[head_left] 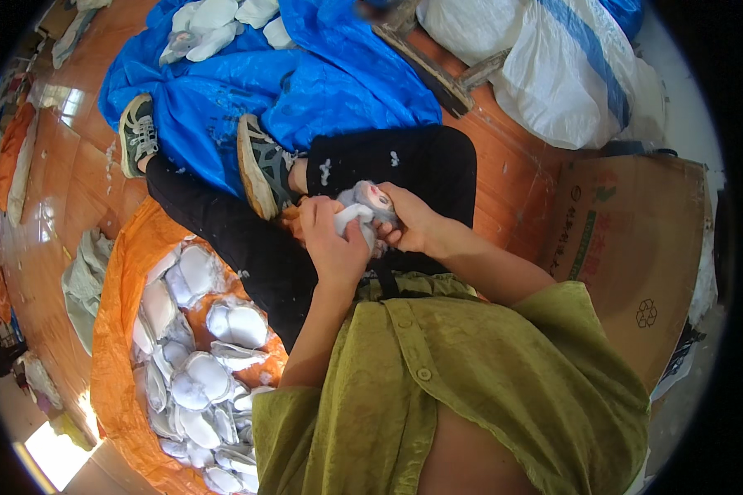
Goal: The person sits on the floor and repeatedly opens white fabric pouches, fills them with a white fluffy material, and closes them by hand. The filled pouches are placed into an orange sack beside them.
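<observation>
Above my lap I hold a small grey and white plush toy (362, 196), whose grey head has a pale face patch turned to the right. My left hand (332, 243) is closed on its white lower part, thumb and fingers pinching the fabric. Around the head and side, my right hand (409, 216) curls its fingers. My fingers hide much of the toy's body. A bit of orange material shows just left of my left hand. Tufts of white fluff (325, 172) cling to my black trousers.
Beside my left leg, an orange sack (111, 346) holds several white and grey plush pieces (202, 381). Blue sheeting (330, 91) with more white pieces lies ahead. White sacks (545, 82) and a wooden frame (437, 78) stand far right. A cardboard box (636, 247) is at my right.
</observation>
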The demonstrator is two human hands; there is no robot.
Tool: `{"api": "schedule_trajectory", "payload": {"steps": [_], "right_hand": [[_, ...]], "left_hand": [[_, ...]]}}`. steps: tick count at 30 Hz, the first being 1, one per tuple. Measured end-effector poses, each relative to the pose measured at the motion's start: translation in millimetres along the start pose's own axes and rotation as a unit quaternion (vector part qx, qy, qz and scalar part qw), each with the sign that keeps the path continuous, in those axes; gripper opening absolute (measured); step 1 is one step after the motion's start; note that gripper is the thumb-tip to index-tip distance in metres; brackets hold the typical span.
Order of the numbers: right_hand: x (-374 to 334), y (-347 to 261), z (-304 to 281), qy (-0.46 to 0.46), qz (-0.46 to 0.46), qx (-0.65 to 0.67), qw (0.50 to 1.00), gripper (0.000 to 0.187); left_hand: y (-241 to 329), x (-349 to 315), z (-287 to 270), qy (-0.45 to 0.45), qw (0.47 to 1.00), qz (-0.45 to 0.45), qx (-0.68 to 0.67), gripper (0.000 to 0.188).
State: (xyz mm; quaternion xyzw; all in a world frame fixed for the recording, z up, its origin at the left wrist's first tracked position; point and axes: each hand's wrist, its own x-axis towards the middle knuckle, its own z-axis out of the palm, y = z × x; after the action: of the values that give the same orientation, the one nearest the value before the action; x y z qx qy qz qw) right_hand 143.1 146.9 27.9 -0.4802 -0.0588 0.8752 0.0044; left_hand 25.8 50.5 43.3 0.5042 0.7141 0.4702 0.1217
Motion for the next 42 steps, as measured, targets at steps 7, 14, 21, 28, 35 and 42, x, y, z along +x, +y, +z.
{"api": "schedule_trajectory", "payload": {"steps": [7,14,21,28,35,42], "right_hand": [[-1,23,7,-0.018,0.003,0.109,0.994,0.032],[0,7,-8,-0.089,0.04,0.183,0.978,0.031],[-13,21,9,-0.139,0.049,0.209,0.967,0.032],[-11,26,-12,-0.208,0.02,0.177,0.962,0.047],[-5,24,-29,-0.063,-0.489,-0.25,0.833,0.041],[-48,-28,-23,0.078,-0.462,-0.401,0.787,0.027]], "left_hand": [[-26,8,9,0.063,0.998,-0.022,0.006,0.015],[20,14,-12,-0.026,0.998,0.034,-0.034,0.019],[0,6,3,0.098,0.994,0.025,-0.044,0.023],[-1,8,-17,-0.038,0.995,0.018,-0.094,0.021],[0,11,-55,-0.295,0.811,-0.242,-0.443,0.075],[-9,4,-38,-0.163,0.983,-0.079,0.028,0.034]]}}
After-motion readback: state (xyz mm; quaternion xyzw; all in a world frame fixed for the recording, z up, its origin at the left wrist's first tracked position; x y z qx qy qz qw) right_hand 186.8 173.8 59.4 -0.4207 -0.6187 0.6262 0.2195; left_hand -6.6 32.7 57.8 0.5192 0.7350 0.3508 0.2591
